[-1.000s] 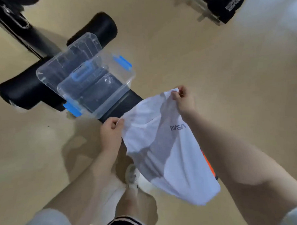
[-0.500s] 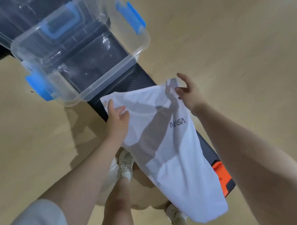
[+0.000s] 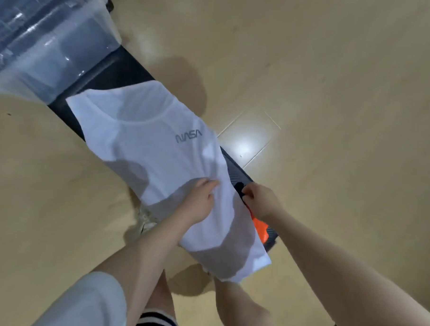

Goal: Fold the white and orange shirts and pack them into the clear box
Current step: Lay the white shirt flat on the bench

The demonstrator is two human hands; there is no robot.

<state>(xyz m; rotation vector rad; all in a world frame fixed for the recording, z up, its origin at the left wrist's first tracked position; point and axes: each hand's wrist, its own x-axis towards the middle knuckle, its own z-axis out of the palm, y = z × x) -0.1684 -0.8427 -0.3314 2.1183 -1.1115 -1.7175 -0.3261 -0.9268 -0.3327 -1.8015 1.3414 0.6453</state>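
The white shirt (image 3: 159,150) with a grey NASA print lies spread along a narrow black bench (image 3: 111,73), its collar towards the clear box (image 3: 64,61) at the top left. My left hand (image 3: 198,203) rests on the lower middle of the shirt, fingers lying on the cloth. At the shirt's right edge, the curled fingers of my right hand (image 3: 257,200) pinch the fabric. A bit of the orange shirt (image 3: 260,228) shows from under the white one near the bench's near end. The shirt's hem hangs off the bench.
The bench is narrow, and the shirt overhangs both its sides. Tan floor surrounds it, with a square floor plate (image 3: 249,136) to the right. My legs and a shoe (image 3: 145,220) stand close to the bench's left side.
The shirt went from hanging by its shoulders to lying flat on the bench. Both hands left the shoulders and moved down to its lower half. The camera moved nearer.
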